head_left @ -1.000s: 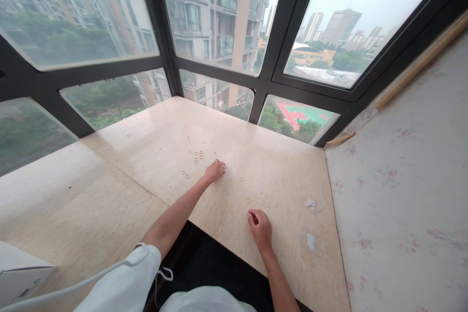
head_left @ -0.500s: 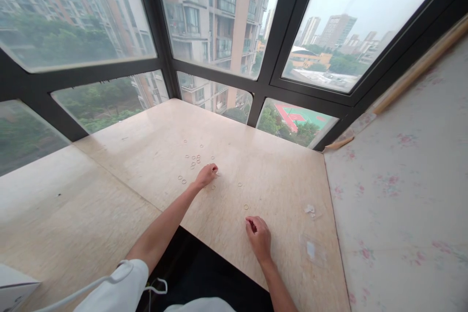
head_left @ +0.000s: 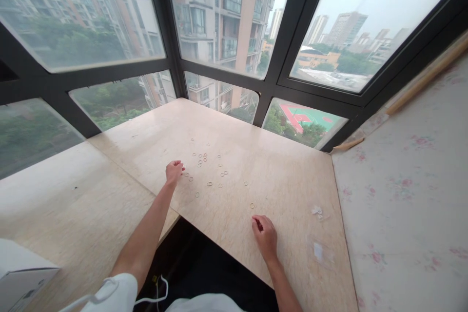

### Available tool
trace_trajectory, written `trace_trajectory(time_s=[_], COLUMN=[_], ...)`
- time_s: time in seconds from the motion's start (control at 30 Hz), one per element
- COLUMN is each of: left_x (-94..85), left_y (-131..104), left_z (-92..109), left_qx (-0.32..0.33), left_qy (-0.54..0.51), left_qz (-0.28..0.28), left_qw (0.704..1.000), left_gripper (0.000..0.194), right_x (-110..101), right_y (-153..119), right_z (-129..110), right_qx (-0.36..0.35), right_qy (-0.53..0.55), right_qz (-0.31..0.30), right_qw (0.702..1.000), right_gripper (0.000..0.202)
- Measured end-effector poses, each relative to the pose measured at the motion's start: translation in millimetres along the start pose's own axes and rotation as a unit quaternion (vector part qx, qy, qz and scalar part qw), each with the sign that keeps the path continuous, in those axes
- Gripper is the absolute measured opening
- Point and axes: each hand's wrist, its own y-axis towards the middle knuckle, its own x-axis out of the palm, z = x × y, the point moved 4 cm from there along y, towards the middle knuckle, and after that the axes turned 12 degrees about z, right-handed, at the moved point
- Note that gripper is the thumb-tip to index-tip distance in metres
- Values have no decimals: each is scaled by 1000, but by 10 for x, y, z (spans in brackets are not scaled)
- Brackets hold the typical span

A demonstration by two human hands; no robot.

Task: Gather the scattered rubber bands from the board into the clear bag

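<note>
Several small thin rings lie spread over the pale marbled tabletop (head_left: 292, 170). My left hand (head_left: 174, 171) is over the table left of the rings, its fingers pinched together near a ring (head_left: 186, 175); whatever is between the fingertips is too small to make out. My right hand (head_left: 264, 235) rests on the table nearer to me, fingers curled in, just below a yellowish ring (head_left: 252, 205). Any object inside its curl is hidden. A tight group of rings (head_left: 205, 158) sits in the middle, and a greenish ring (head_left: 197, 195) lies closer to the front edge.
Toward the right edge are a clear plastic bag with a white label (head_left: 318, 251) and a small crumpled white piece (head_left: 317, 211). A white box (head_left: 25, 273) stands at the lower left. Windows border the far side; a flowered wall (head_left: 402, 195) rises on the right.
My left hand has moved left, away from the middle of the rings, uncovering several of them. My right hand keeps its place by the yellowish ring. The whole view has shifted slightly.
</note>
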Motion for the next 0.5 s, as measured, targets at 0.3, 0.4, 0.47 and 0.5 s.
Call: trace_trajectory(time_s=[0.3, 0.4, 0.47, 0.5], left_x=[-46, 143, 325, 423], left_y=[-236, -499, -728, -848], left_z=[22, 119, 184, 213], left_qx=[90, 156, 208, 234], left_qy=[40, 65, 84, 94], left_qz=[-13, -56, -106, -134], left_qw=[995, 984, 969, 958], left_gripper=[30, 28, 27, 27], right_x=[23, 23, 19, 17], right_y=[-17, -13, -9, -7], right_z=[33, 27, 19, 15], right_qx=[1, 0, 0, 0], right_qy=[-9, -11, -13, -13], right_qz=[2, 4, 5, 6], right_qw=[1000, 1000, 1000, 1000], right_gripper=[29, 30, 31, 31])
